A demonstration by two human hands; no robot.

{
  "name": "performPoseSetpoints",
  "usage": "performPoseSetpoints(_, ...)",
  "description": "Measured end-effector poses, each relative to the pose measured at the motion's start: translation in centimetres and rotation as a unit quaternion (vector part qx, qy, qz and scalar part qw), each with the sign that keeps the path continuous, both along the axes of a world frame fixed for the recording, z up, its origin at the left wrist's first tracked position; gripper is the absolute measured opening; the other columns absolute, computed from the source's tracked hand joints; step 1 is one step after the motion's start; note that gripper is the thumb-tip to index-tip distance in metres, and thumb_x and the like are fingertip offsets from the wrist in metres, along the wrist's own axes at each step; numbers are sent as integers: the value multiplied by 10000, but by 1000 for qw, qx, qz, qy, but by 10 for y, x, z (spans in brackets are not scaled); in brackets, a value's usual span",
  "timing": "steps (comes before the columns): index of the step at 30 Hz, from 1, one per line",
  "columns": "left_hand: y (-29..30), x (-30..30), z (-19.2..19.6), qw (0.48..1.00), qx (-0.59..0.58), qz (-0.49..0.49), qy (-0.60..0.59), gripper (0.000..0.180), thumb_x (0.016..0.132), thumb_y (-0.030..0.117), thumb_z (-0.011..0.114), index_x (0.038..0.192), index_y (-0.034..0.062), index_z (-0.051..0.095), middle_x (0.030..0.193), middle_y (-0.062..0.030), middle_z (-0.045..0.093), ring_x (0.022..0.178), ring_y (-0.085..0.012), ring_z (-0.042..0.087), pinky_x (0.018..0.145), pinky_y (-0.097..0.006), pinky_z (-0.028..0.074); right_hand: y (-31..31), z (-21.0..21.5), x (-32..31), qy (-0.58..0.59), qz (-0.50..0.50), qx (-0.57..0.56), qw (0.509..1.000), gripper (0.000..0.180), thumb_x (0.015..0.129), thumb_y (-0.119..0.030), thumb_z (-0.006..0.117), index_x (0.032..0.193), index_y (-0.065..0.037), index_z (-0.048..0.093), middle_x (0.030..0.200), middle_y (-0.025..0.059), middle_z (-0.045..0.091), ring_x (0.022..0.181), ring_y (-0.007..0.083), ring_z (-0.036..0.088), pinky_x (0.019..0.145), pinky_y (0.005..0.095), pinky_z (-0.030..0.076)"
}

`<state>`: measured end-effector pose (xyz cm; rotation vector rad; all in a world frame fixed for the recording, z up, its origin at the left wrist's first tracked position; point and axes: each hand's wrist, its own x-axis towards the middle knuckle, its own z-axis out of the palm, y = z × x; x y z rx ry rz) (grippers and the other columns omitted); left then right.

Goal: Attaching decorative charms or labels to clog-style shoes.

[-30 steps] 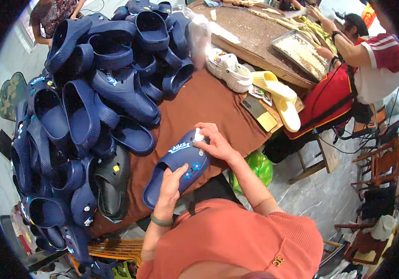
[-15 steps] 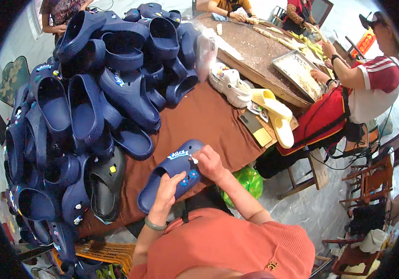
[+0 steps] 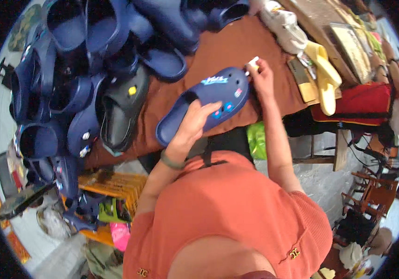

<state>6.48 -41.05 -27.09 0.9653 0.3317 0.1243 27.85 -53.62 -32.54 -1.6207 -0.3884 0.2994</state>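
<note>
Clog [image 3: 204, 104] sits at the table's [image 3: 236, 46] near edge; I see left hand [image 3: 194, 122] gripping it steady (sole down), right hand [image 3: 261, 76] pinching a charm [image 3: 252, 62].

The clog [image 3: 209, 103] lies gripped between both hands, over the table [image 3: 236, 46]; the clog pile [image 3: 92, 69] sits left, sandals [image 3: 323, 69] right.

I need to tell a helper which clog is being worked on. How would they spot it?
On the brown table, beside the heap of navy clogs, find the blue clog held between the left hand and right hand. It alone carries small coloured charms.
</note>
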Motion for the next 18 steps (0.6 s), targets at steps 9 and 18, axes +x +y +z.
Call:
performPoseSetpoints(9,-1,0,0,999,-20,34,35,382,835,96,639,1192,8,534,1093,-77,622,979,-146,601,867,-294,480,-1,12,-19,-210,-24,-68,975,283,876,-200,586,1101,-29,612,1104,150,591,1044,292,536,951,386,384)
performPoseSetpoints(18,-2,-1,-3,1000,6,11,21,393,783,52,628,1166,31,544,1053,-42,615,934,-127,584,840,-273,463,17,72,-35,-401,344,-149,836,376,810,-242,628,1150,-81,608,1190,101,579,1164,268,489,970,399,374)
